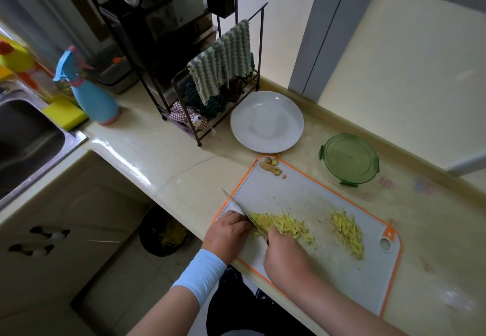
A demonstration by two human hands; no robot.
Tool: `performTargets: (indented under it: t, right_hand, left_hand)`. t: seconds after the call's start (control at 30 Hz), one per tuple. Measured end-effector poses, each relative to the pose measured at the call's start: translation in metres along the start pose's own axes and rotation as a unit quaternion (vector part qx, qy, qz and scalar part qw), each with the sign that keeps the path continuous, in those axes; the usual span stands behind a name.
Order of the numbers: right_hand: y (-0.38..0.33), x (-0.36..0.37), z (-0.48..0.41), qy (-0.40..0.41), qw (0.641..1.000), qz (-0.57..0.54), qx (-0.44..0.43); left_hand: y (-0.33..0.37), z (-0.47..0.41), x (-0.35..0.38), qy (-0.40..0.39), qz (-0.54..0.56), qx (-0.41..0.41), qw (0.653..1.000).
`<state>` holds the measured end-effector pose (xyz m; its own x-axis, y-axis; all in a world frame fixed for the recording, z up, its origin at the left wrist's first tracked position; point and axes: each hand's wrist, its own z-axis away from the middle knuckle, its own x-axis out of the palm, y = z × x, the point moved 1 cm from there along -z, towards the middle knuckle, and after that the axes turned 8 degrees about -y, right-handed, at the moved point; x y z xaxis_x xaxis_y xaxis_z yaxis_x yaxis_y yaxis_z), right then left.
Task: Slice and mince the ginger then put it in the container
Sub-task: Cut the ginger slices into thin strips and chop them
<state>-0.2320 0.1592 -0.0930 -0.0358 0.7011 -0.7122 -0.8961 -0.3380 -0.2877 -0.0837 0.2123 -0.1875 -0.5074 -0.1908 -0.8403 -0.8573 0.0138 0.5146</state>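
Kitchen corner, cream stone surface [163, 156] running from the left edge to the lower right. Steel sink [26, 135] at far left, with a yellow sponge [64, 112] and a blue spray bottle [92, 93] just beside it. Dark wire rack [184, 114] at upper centre, with a striped cloth [223, 59] draped over its bar. White plate [267, 121] right of the rack. Round green container [349, 159] further right, standing on the surface just off the board's upper right edge.

White cutting board [302, 193] with an orange rim, lower centre to lower right. Ginger ends [271, 166], unpeeled, in its top corner. Ginger strips [284, 226] in a long heap at mid-board. Second heap [347, 233] to the right, apart from the first.

Knife [236, 205]: tip points to the upper left, past the board's edge, and the blade runs down into the left end of the long heap. Right hand [286, 254] is closed around the handle, which is mostly hidden. Left hand [226, 233], with a pale blue wristband [202, 274], lies knuckles up against the blade's left side. Cannot tell whether its fingers press or grip.

Dark bin [163, 233] on the floor below the surface edge, with yellowish scraps inside.
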Motion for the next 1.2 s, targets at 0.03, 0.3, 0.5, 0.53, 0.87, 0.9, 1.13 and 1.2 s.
performTargets:
  t: [0.03, 0.3, 0.5, 0.53, 0.87, 0.9, 1.13, 1.2]
  right_hand:
    - [-0.001, 0.001, -0.001, -0.003, 1.000, -0.004, 0.004]
    - [-0.031, -0.009, -0.029, -0.005, 1.000, -0.008, -0.008]
    - [-0.005, -0.003, -0.005, -0.013, 1.000, -0.008, 0.012]
    - [-0.004, -0.001, -0.005, -0.013, 1.000, -0.008, 0.012]
    - [-0.029, -0.007, -0.026, -0.005, 1.000, 0.005, -0.006]
    - [-0.026, -0.007, -0.023, -0.007, 1.000, 0.003, -0.006]
    - [-0.002, 0.001, -0.004, -0.010, 1.000, -0.006, 0.006]
    - [-0.009, 0.001, -0.011, -0.016, 1.000, -0.008, 0.008]
  left_hand:
    - [0.000, 0.000, 0.000, -0.001, 0.001, 0.000, 1.000]
    - [0.008, -0.004, -0.013, -0.013, -0.012, 0.014, 1.000]
    - [0.002, 0.000, -0.009, -0.020, -0.012, 0.001, 1.000]
    - [0.003, 0.000, -0.009, -0.014, -0.008, -0.002, 1.000]
    - [0.003, 0.000, -0.011, -0.019, -0.018, 0.045, 0.999]
    - [0.003, 0.000, -0.011, -0.020, -0.020, 0.048, 0.998]
    - [0.000, 0.002, -0.005, 0.000, -0.026, 0.047, 0.999]
    - [0.001, 0.001, -0.004, 0.012, -0.026, 0.035, 0.999]
